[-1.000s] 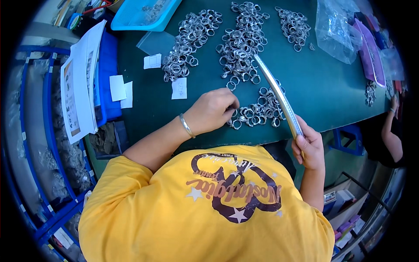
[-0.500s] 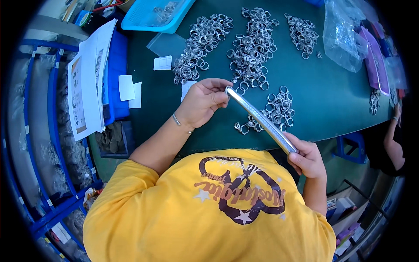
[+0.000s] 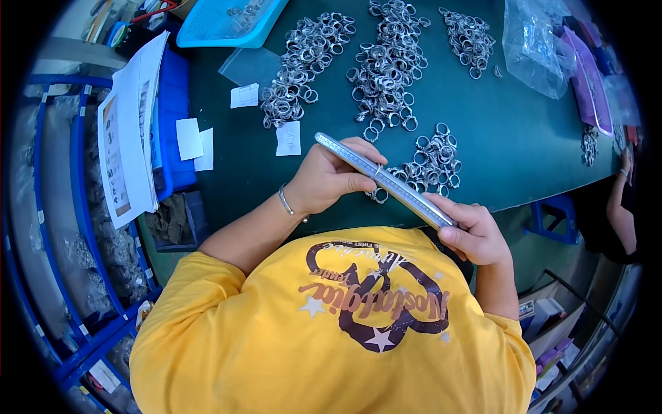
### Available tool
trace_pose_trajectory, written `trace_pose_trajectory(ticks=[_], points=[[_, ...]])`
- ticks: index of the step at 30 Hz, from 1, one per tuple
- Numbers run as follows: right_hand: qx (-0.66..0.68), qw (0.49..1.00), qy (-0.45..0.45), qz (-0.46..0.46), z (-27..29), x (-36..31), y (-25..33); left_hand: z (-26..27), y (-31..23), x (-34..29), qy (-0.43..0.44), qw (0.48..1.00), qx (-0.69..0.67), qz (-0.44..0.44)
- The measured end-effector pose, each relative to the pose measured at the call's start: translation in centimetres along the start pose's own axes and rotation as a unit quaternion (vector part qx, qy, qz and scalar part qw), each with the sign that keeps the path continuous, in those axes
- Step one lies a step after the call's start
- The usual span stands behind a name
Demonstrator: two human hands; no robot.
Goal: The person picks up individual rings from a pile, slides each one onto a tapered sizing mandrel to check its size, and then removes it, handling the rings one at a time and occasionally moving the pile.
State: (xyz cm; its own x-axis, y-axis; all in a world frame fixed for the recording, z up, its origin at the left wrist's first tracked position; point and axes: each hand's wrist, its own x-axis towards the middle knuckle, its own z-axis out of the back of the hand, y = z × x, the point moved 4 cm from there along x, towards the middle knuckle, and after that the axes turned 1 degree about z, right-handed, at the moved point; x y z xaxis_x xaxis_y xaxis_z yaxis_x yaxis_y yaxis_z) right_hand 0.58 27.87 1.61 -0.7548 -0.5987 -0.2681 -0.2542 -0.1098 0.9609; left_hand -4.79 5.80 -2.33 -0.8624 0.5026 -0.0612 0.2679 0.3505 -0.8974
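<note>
A silvery ring mandrel (image 3: 407, 195) with a marked scale slants across in front of me, its thin end up and to the left. My right hand (image 3: 476, 233) grips its thick lower end. My left hand (image 3: 338, 172) pinches a silver ring (image 3: 378, 170) that sits around the mandrel about midway along; the fingers partly cover it. Just beyond the mandrel lies a small heap of silver rings (image 3: 434, 162) on the green table (image 3: 524, 159).
Larger heaps of rings (image 3: 389, 69) spread along the far side. A light-blue basket (image 3: 224, 34) stands at the back left, a blue bin (image 3: 178, 90) with papers at the left. Plastic bags (image 3: 538, 52) and a purple tray (image 3: 586, 83) lie right, near another person's arm (image 3: 624, 221).
My left hand has slid the ring from the mandrel's thin tip down along it. The mandrel has shifted up and left, and its tip now sticks out past my left fingers.
</note>
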Motion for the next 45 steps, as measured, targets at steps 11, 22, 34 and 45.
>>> trace_pose_trajectory(ticks=[11, 22, 34, 45], points=[[0.186, 0.967, -0.170, -0.038, 2.2, -4.0, -2.2, 2.8, -3.7, 2.1, -0.154, 0.962, 0.134, -0.184], [0.178, 0.957, -0.230, 0.009, 2.4, -3.8, -2.2, 0.7, -2.2, 2.3, -0.079, 0.847, 0.490, -0.192], [0.169, 0.973, -0.154, -0.011, 1.6, -2.8, -2.5, 1.4, -0.6, 0.6, -0.051, 0.980, 0.180, 0.069], [0.105, 0.992, -0.065, -0.035, 0.8, -2.1, -1.8, 3.8, -0.1, 0.6, -0.106, 0.973, -0.199, 0.042]])
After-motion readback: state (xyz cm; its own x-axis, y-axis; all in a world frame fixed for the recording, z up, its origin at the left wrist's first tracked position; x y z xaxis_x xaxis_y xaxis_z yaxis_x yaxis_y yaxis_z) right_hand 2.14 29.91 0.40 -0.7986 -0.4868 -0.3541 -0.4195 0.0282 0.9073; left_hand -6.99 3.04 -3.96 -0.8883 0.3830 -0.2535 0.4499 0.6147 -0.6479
